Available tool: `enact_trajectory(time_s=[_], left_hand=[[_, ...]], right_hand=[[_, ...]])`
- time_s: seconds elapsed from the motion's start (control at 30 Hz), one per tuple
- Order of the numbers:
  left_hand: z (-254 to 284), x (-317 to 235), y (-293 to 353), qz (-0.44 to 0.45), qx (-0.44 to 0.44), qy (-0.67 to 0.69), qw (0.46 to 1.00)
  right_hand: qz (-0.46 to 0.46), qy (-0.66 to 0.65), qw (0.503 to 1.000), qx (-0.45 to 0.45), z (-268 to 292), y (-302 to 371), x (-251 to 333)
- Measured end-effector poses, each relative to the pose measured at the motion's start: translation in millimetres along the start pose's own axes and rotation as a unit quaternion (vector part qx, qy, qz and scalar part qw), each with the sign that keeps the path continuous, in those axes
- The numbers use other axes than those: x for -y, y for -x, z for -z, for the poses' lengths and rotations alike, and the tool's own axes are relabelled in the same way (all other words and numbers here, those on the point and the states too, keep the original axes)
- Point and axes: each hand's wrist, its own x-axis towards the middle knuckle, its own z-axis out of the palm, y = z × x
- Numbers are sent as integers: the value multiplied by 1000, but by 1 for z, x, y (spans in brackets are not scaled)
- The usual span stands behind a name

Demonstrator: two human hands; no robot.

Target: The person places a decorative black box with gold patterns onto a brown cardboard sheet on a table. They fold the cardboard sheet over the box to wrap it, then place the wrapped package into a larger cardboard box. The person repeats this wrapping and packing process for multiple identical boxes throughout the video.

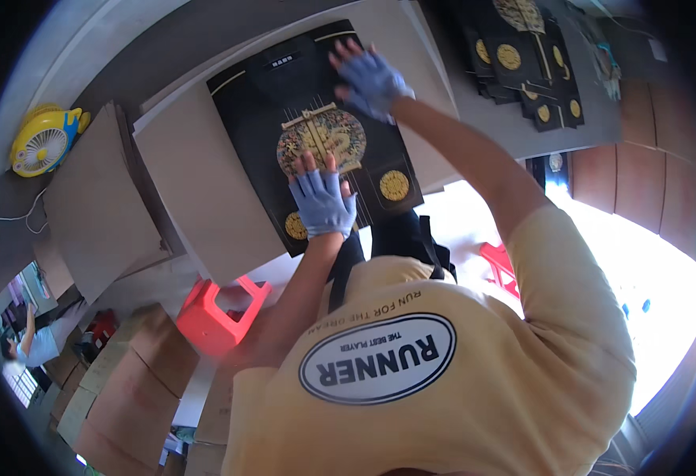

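A large black printed sheet (pixel 253 119) with a gold dragon roundel and gold medallions lies on a grey board (pixel 205 170) on the table. My left hand (pixel 323 205), in a blue-grey fingerless glove, rests on its near part with the fingers spread, covering the lower edge of the roundel. My right hand (pixel 373 83), gloved the same way, is stretched out over the far right corner of the sheet, fingers apart. Neither hand grips anything. Whether the right palm presses on the sheet or hovers just above it, I cannot tell.
Several similar black printed pieces (pixel 515 71) lie piled at the far right. More grey board (pixel 98 206) and a yellow fan (pixel 42 143) are at the left. A red stool (pixel 219 313) and cardboard boxes (pixel 138 389) stand below the table. Another person (pixel 40 345) is at far left.
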Motion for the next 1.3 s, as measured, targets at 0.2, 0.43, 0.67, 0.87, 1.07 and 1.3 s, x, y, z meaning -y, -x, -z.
enact_trajectory(time_s=[0.2,0.43,0.67,0.87,1.07,1.3], left_hand=[[6,-1,-1,2,14,-20,1000],[-7,-3,-5,-16,-31,-43,998],[9,23,-14,-97,-48,-37,993],[-4,45,-28,-141,-82,-16,987],[-5,17,5,-126,-18,-6,992],[1,13,3,-134,-3,-22,991]], right_hand=[[-42,11,999,5,-21,-151,-58],[-16,-99,994,-45,-5,-21,-9],[-48,-98,991,78,56,195,85],[-132,-267,955,-4,52,292,124],[-563,-683,464,24,77,287,121],[-484,-758,418,131,62,269,89]])
